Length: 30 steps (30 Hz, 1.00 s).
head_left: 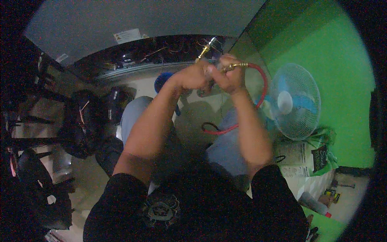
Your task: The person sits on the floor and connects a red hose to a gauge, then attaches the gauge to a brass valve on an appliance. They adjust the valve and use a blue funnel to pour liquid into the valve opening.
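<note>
Both my hands are closed and pressed together in front of the appliance's low opening. From the top of my left hand (194, 76) rises a slim brass fitting (204, 51) with a silvery tip, pointing up and right. My right hand (232, 78) grips close beside it, around the brass end (238, 65) of a red hose (264, 78). The hose arcs right, passes behind my right forearm and curls over my right knee. Whatever joins the brass parts is hidden between my fingers.
Ahead stands a large grey appliance (161, 20) with a dark compartment (149, 52) of wires along its bottom. A fan (294, 101) stands right, by a green wall (338, 80). A blue round object (162, 82) lies beyond my left forearm. Black chair-like frames (40, 177) crowd the left.
</note>
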Each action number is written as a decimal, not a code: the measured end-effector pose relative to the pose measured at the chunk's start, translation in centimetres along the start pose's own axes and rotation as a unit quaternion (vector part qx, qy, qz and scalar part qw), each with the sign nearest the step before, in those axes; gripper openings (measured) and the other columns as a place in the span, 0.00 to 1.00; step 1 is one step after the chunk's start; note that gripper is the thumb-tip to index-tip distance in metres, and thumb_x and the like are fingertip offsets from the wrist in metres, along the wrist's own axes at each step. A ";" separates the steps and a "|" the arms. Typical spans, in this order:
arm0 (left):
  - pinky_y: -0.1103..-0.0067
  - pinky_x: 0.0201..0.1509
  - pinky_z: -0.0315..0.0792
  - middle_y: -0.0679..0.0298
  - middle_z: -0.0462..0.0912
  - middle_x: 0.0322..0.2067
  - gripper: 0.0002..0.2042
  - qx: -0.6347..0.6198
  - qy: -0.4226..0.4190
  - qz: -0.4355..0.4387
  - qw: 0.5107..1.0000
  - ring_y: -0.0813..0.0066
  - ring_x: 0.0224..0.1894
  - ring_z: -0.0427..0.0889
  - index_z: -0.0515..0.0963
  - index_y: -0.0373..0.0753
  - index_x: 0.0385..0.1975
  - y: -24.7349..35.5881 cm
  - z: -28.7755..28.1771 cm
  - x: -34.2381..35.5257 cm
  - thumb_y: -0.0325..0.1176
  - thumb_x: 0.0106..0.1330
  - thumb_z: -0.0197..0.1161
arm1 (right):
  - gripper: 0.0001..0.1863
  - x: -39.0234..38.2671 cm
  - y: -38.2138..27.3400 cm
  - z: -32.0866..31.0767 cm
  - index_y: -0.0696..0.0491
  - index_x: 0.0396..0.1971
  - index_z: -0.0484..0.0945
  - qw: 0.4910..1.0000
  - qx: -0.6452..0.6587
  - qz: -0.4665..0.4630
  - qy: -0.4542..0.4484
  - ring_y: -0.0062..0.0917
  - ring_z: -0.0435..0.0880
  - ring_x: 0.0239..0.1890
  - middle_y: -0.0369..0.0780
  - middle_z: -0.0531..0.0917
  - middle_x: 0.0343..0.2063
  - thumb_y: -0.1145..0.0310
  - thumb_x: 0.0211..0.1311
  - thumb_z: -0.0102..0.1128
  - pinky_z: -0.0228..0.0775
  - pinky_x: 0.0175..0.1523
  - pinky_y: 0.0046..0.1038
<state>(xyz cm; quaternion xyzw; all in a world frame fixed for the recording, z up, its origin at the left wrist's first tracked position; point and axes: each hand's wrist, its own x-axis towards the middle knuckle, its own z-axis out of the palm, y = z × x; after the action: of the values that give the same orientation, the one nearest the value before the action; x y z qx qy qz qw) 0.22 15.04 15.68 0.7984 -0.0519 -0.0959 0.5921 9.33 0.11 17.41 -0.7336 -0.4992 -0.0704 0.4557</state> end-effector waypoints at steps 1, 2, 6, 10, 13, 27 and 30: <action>0.61 0.40 0.76 0.47 0.83 0.32 0.12 0.008 0.028 0.006 1.000 0.48 0.37 0.83 0.80 0.36 0.33 -0.1 -0.3 -0.3 0.29 0.46 0.62 | 0.24 0.4 0.3 -0.3 0.53 0.13 0.73 0.990 -0.019 -0.136 -0.028 0.40 0.78 0.24 0.39 0.78 0.16 0.48 0.49 0.66 0.69 0.35 0.41; 0.63 0.40 0.76 0.48 0.83 0.31 0.12 0.014 0.057 0.010 0.998 0.50 0.37 0.83 0.80 0.35 0.33 -0.3 -0.1 -0.7 0.29 0.46 0.63 | 0.20 0.5 0.5 -0.3 0.52 0.16 0.70 0.987 -0.017 -0.149 -0.052 0.33 0.76 0.24 0.36 0.74 0.16 0.53 0.50 0.68 0.68 0.35 0.37; 0.69 0.35 0.74 0.54 0.81 0.26 0.12 0.215 0.340 0.075 0.912 0.64 0.31 0.82 0.78 0.34 0.30 -0.8 2.0 0.8 0.27 0.43 0.64 | 0.17 -0.7 1.0 0.2 0.53 0.25 0.73 0.978 0.141 0.151 -0.012 0.25 0.77 0.28 0.35 0.77 0.21 0.58 0.51 0.70 0.69 0.36 0.32; 0.71 0.35 0.73 0.57 0.79 0.23 0.13 0.144 0.304 0.040 0.941 0.72 0.29 0.79 0.77 0.33 0.29 -1.6 2.2 1.6 0.25 0.40 0.65 | 0.16 -1.5 0.4 0.8 0.53 0.30 0.74 0.969 0.141 0.204 0.018 0.21 0.78 0.31 0.36 0.79 0.27 0.59 0.52 0.70 0.71 0.39 0.29; 0.70 0.38 0.74 0.57 0.80 0.24 0.14 0.058 0.094 0.008 0.994 0.73 0.30 0.80 0.78 0.33 0.33 -1.9 -0.9 0.8 0.26 0.42 0.65 | 0.16 -1.5 -0.4 -0.2 0.53 0.32 0.76 0.975 0.160 0.143 -0.052 0.21 0.79 0.33 0.36 0.81 0.30 0.59 0.53 0.70 0.72 0.41 0.28; 0.65 0.39 0.74 0.48 0.83 0.28 0.15 0.089 0.242 -0.038 0.966 0.55 0.32 0.84 0.80 0.34 0.31 -1.0 1.9 0.9 0.28 0.40 0.68 | 0.21 -2.6 -1.2 0.0 0.58 0.46 0.78 0.889 0.367 0.269 0.044 0.20 0.78 0.44 0.39 0.81 0.43 0.79 0.49 0.70 0.74 0.46 0.24; 0.66 0.38 0.74 0.50 0.83 0.27 0.15 0.064 0.116 -0.012 0.991 0.58 0.30 0.83 0.80 0.34 0.31 -1.4 -0.2 0.0 0.28 0.39 0.69 | 0.23 -2.3 -2.4 -0.5 0.57 0.47 0.77 0.857 0.477 0.195 0.018 0.20 0.78 0.45 0.39 0.81 0.43 0.78 0.49 0.71 0.74 0.46 0.24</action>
<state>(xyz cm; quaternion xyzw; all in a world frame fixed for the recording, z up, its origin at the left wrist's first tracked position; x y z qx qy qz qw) 0.24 15.61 14.34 0.8411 0.0207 -0.0061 0.5404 6.46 -1.59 17.80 -0.5069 -0.3105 0.2536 0.7631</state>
